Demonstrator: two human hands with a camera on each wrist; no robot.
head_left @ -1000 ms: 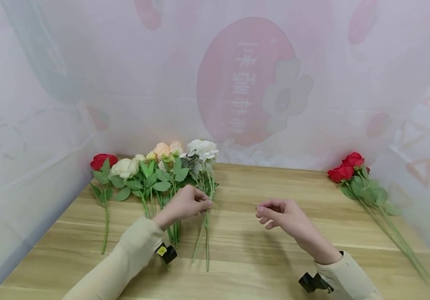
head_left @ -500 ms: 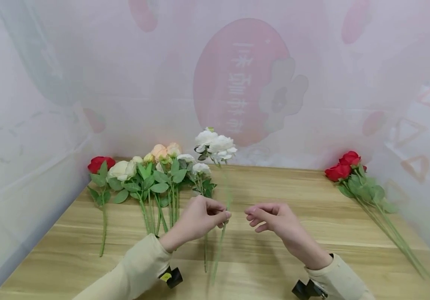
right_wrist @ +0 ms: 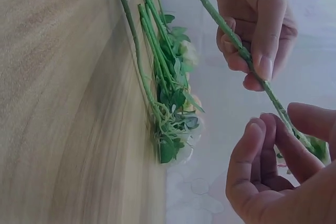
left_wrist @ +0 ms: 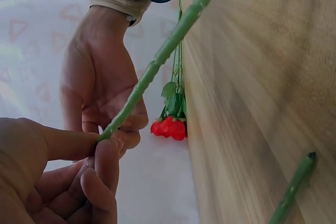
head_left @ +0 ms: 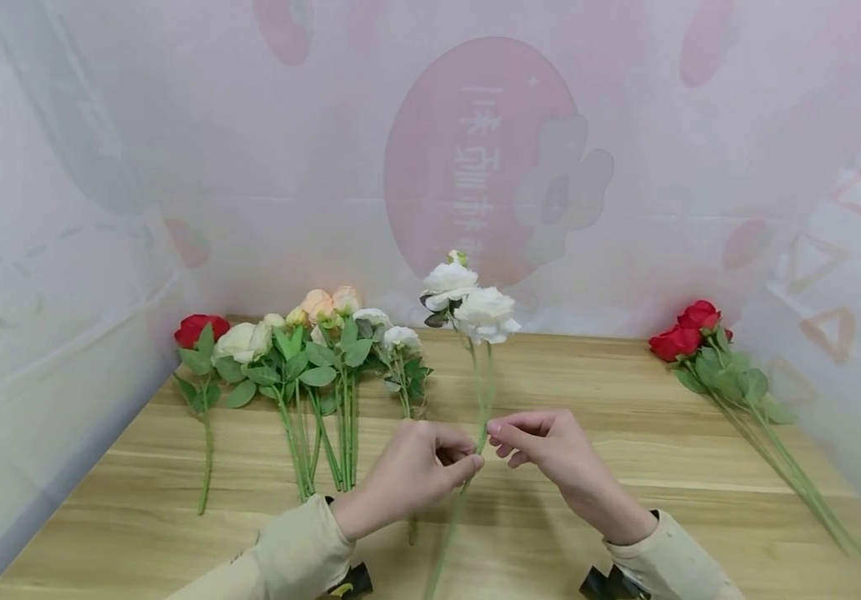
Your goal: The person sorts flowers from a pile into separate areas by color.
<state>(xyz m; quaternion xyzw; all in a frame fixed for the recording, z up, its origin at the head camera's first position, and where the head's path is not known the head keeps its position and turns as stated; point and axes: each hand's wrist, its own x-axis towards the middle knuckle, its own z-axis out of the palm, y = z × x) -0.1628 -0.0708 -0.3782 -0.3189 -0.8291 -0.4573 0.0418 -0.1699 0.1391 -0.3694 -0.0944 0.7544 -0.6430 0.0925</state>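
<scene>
White ruffled two-bloom flower with a small bud and a long green stem (head_left: pixel 486 315) is now out of the row and held upright, slightly tilted, above the light wood-grain tabletop (head_left: pixel 576 375), between both hands. Left hand (head_left: pixel 418 467) has its grip clamped on the stem, thumb against fingers, after moving it rightward. Right hand (head_left: pixel 550 454) has its fingers around the stem just above; can't tell if its grip is pinching or only touching. Meaning: this flower looks separated, probably mid-handling between hands. Row of cream, peach and white flowers with green leaves (head_left: pixel 297 367) lies left, single red rose (head_left: pixel 193 330) beyond it; red roses with green leaves (head_left: pixel 678 342) lie right, well apart.
</scene>
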